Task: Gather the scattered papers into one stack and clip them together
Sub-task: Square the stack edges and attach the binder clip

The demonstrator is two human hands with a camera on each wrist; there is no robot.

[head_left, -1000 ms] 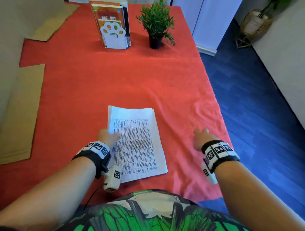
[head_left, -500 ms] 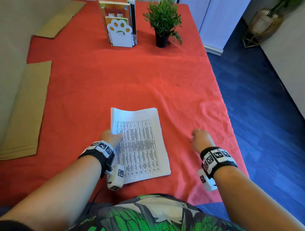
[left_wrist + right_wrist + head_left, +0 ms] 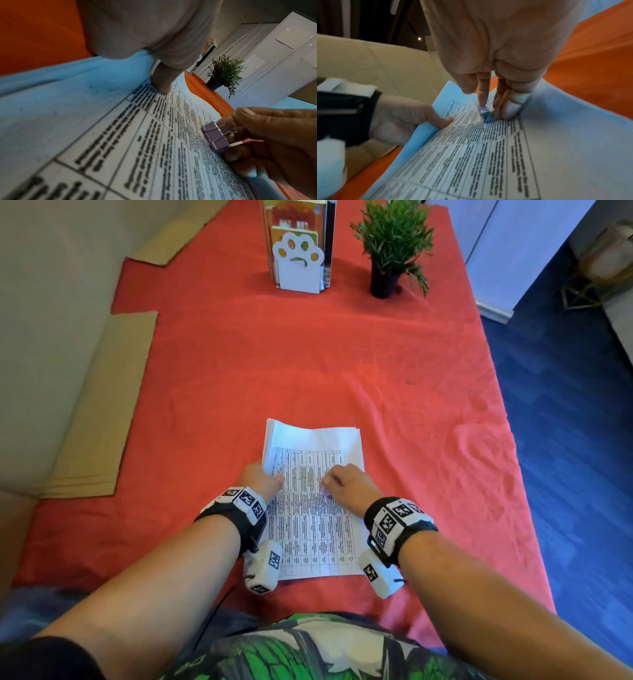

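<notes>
The stack of papers (image 3: 313, 508) lies on the red tabletop (image 3: 308, 371). The left hand (image 3: 258, 479) grips its left edge with the thumb on top. The right hand (image 3: 349, 484) pinches a purple clip (image 3: 216, 136) just above the top sheet.

— Where are the arms?

— Both forearms reach forward, bare, each with a black wrist strap carrying white marker blocks. The left hand (image 3: 261, 478) lies low at the left edge of the paper stack (image 3: 313, 546), thumb pressed flat on top.

— And the other?

— The right hand (image 3: 349, 486) is knuckles-up over the sheet, fingers curled downward, thumb and forefinger pinching the wire handles of a small purple binder clip (image 3: 216, 137).
</notes>
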